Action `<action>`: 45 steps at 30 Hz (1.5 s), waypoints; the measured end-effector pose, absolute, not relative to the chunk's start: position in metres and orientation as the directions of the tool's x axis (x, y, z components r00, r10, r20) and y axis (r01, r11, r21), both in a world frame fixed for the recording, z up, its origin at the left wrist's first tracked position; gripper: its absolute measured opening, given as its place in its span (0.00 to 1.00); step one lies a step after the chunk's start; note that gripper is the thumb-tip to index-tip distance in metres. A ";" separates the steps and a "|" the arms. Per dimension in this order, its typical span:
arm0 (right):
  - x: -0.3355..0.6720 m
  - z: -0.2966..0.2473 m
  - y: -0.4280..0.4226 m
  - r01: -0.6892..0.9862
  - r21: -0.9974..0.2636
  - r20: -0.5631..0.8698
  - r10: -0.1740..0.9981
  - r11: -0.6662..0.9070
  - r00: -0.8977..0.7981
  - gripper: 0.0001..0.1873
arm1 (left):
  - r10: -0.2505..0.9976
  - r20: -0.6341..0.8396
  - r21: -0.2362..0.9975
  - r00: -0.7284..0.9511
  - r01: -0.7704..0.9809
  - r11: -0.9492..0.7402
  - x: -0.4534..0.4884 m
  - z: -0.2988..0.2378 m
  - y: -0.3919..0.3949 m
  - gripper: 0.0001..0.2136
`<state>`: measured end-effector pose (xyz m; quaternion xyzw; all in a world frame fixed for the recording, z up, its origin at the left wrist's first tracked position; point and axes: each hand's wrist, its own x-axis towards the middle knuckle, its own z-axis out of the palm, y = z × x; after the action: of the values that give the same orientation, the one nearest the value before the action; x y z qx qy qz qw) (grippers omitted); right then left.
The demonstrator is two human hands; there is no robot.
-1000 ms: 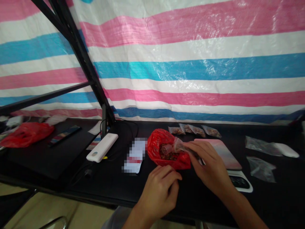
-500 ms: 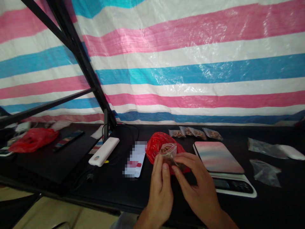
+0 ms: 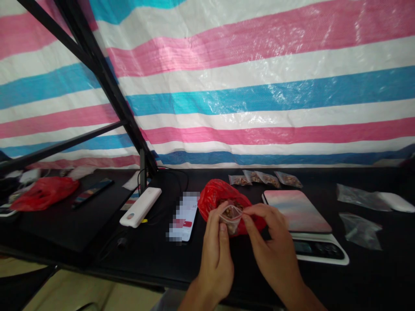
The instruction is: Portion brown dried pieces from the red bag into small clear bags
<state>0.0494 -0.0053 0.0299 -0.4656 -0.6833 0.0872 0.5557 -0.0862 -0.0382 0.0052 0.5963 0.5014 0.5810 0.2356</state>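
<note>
Between my two hands is a small clear zip bag (image 3: 232,224), its mouth spread apart and small brown bits showing inside. My left hand (image 3: 216,255) grips the bag's left side between thumb and fingers. At the right corner of the mouth, my right hand (image 3: 274,242) pinches the rim between thumb and forefinger. Just behind the bag lies a red plastic bag (image 3: 216,190), open, with more brown pieces in it. A kitchen scale (image 3: 298,211) with a shiny top plate stands right of my right hand, with nothing on its plate.
Several filled zip bags (image 3: 267,179) lie in a row behind the scale. Flat clear bags (image 3: 361,231) and a white rounded object (image 3: 396,202) are at right. A phone (image 3: 185,218), a white power bank (image 3: 141,207) and a black frame post (image 3: 106,77) stand left.
The zip bag's mouth has turned toward me and now gapes wider. My right hand has shifted from the bag's side to its rim corner. The view has moved slightly.
</note>
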 end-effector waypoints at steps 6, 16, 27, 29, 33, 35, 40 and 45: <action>0.053 0.037 -0.010 0.684 -0.377 0.795 0.598 0.624 -0.106 0.06 | 0.810 0.586 0.715 -0.003 0.473 -0.515 -0.099 0.003 -0.042 0.21; 0.079 0.039 0.005 0.581 -0.610 0.774 0.562 0.539 0.292 0.05 | 0.749 0.652 0.678 -0.121 0.535 -0.504 -0.106 0.003 -0.043 0.17; 0.170 0.019 0.056 0.873 -0.487 0.614 0.724 0.036 0.313 0.20 | 0.761 0.626 0.694 -0.171 0.566 -0.444 -0.116 0.006 -0.048 0.12; 0.174 0.014 0.057 0.911 -0.412 0.631 0.728 0.024 0.267 0.21 | 0.764 0.621 0.696 -0.177 0.573 -0.433 -0.117 0.005 -0.048 0.12; 0.174 0.017 0.053 0.902 -0.430 0.688 0.663 0.042 0.297 0.21 | 0.761 0.628 0.688 -0.164 0.574 -0.444 -0.117 0.005 -0.046 0.11; 0.175 0.020 0.050 0.890 -0.453 0.692 0.648 0.045 0.319 0.22 | 0.758 0.634 0.682 -0.154 0.573 -0.454 -0.116 0.005 -0.046 0.11; 0.172 0.024 0.043 0.887 -0.455 0.683 0.668 0.074 0.295 0.22 | 0.747 0.651 0.668 -0.137 0.572 -0.477 -0.115 0.007 -0.045 0.12; 0.166 0.027 0.039 0.848 -0.520 0.669 0.663 0.096 0.335 0.22 | 0.733 0.675 0.641 -0.079 0.553 -0.531 -0.113 0.009 -0.044 0.12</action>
<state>0.1656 0.0391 0.0268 -0.6651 -0.5683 -0.0975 0.4745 -0.1129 -0.0443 0.0089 0.6738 0.4774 0.5582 0.0805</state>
